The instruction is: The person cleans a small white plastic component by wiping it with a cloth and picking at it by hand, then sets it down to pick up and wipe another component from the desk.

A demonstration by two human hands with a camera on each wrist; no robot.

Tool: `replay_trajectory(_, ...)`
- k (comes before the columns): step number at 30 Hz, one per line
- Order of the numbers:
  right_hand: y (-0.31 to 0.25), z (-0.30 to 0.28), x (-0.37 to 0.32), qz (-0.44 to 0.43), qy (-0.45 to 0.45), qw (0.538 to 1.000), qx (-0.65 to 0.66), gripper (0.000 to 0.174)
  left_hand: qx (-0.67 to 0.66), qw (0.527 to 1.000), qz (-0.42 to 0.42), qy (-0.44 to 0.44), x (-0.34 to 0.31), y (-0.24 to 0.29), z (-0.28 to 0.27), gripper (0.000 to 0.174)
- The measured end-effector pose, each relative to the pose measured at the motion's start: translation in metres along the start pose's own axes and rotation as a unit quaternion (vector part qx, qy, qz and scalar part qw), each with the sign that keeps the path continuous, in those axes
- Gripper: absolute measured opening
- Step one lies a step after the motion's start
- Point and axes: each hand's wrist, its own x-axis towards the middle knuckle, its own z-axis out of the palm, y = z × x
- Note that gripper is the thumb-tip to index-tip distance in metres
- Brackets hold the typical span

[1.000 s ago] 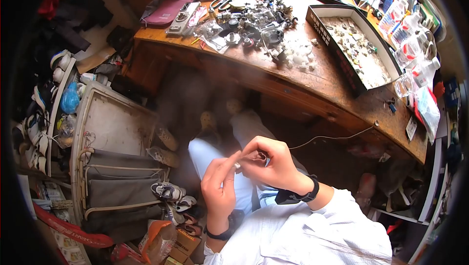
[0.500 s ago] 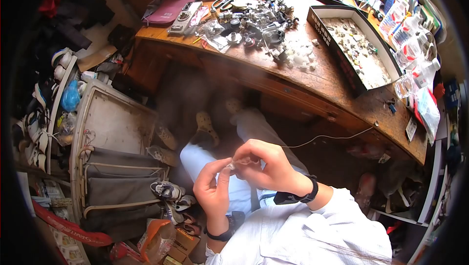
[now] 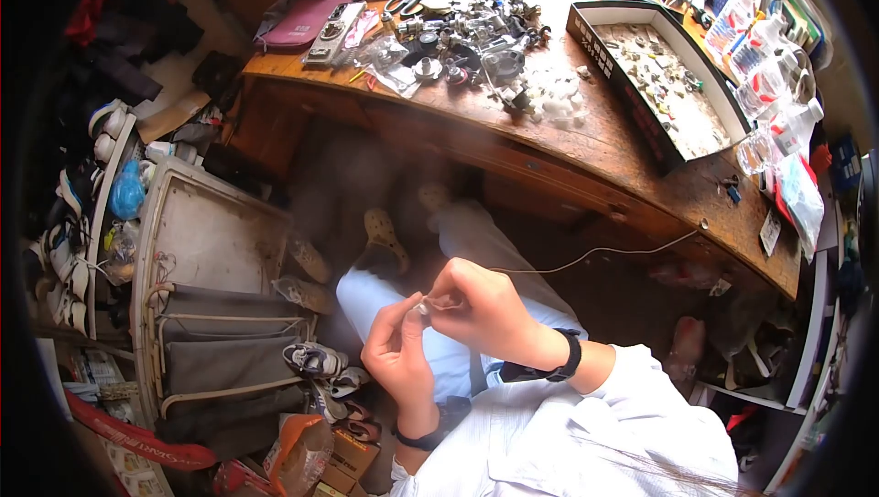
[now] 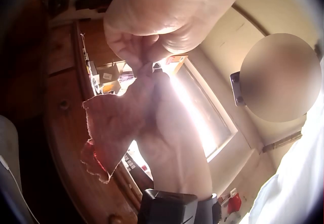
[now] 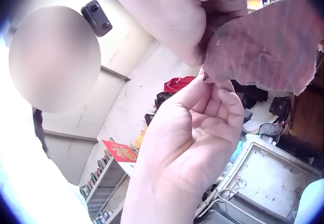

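Over the lap, my left hand (image 3: 400,355) pinches a small white part (image 3: 421,308) between thumb and fingertips. My right hand (image 3: 485,309) meets it there, gripping a reddish-brown piece of sandpaper (image 5: 266,52) with ragged, torn edges. In the right wrist view the sheet spreads out beyond the right hand's curled fingers, and the left hand's fingertips come right up under them. Most of the white part is hidden by the fingers in both wrist views. The sandpaper hangs beside the right hand in the left wrist view.
On the wooden desk (image 3: 632,167) ahead lie a heap of mixed small parts (image 3: 476,43), a pile of white pieces (image 3: 558,105) and a black-edged shallow box (image 3: 632,103) holding more bits. Plastic bottles (image 3: 778,76) line its right side. Shoes (image 3: 316,358) and a folded chair (image 3: 220,341) stand at left.
Both hands have shifted a little left in the head view, still meeting at the white part. The right hand's fingers have closed in over it with the sandpaper.
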Motion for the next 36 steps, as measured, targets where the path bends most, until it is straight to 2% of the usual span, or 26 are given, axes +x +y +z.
replay_trajectory(6, 0.003, 0.010, -0.005, 0.013, -0.045, 0.999, -0.008, 0.023, -0.070, 0.997, -0.045, 0.003, 0.001, -0.006, -0.006, 0.018)
replay_trajectory(8, 0.003, 0.010, -0.006, 0.039, -0.010, 0.998, 0.052, 0.022, -0.202, 0.973, -0.109, 0.006, 0.004, -0.005, -0.005, 0.018)
replay_trajectory(10, 0.004, 0.004, -0.004, 0.047, -0.011, 0.997, 0.054, 0.020, -0.243, 0.961, -0.132, 0.005, 0.007, -0.008, -0.006, 0.018)
replay_trajectory(12, 0.001, -0.001, -0.002, 0.103, -0.009, 0.991, 0.086, 0.018, -0.286, 0.946, -0.154, 0.002, 0.009, -0.011, -0.006, 0.019)
replay_trajectory(15, -0.001, 0.002, -0.003, 0.117, 0.023, 0.989, 0.091, 0.016, -0.273, 0.951, -0.145, -0.009, 0.009, -0.012, -0.007, 0.019)
replay_trajectory(17, -0.002, 0.004, -0.002, 0.113, 0.041, 0.989, 0.090, 0.015, -0.177, 0.981, -0.079, -0.006, 0.007, -0.012, -0.007, 0.019)
replay_trajectory(19, -0.006, 0.003, 0.000, 0.007, 0.021, 0.999, 0.039, 0.015, -0.129, 0.990, -0.059, 0.019, 0.006, -0.008, -0.003, 0.019)
replay_trajectory(21, -0.006, 0.012, -0.002, -0.001, 0.020, 0.999, 0.049, 0.016, -0.047, 0.998, -0.017, 0.048, 0.007, -0.008, -0.003, 0.017)
replay_trajectory(25, -0.004, 0.016, -0.003, -0.011, 0.019, 0.999, 0.039, 0.017, -0.007, 0.998, 0.003, 0.063, 0.008, -0.007, -0.005, 0.015)
replay_trajectory(27, -0.001, 0.016, -0.002, -0.011, 0.021, 0.999, 0.031, 0.017, 0.066, 0.995, 0.061, 0.044, 0.008, -0.008, -0.005, 0.014)
replay_trajectory(29, 0.001, 0.013, -0.001, 0.049, 0.002, 0.995, 0.088, 0.011, 0.064, 0.994, 0.071, 0.047, 0.008, -0.008, -0.004, 0.013)
replay_trajectory(30, -0.001, 0.012, 0.000, 0.050, 0.004, 0.995, 0.087, 0.011, 0.061, 0.994, 0.081, 0.049, 0.008, -0.008, -0.002, 0.012)
replay_trajectory(31, -0.005, 0.010, 0.002, 0.165, -0.019, 0.967, 0.192, 0.009, 0.060, 0.994, 0.080, 0.047, 0.008, -0.006, -0.001, 0.012)
replay_trajectory(32, -0.008, 0.009, 0.002, 0.275, -0.042, 0.915, 0.294, 0.008, 0.041, 0.995, 0.074, 0.043, 0.008, -0.003, 0.001, 0.012)
replay_trajectory(34, 0.003, 0.013, 0.002, 0.244, -0.036, 0.927, 0.283, 0.011, 0.022, 0.997, 0.068, 0.040, 0.009, -0.002, 0.002, 0.012)
replay_trajectory(36, 0.006, 0.014, 0.003, 0.239, -0.047, 0.930, 0.276, 0.012, -0.078, 0.996, 0.011, 0.034, 0.008, -0.005, 0.002, 0.012)
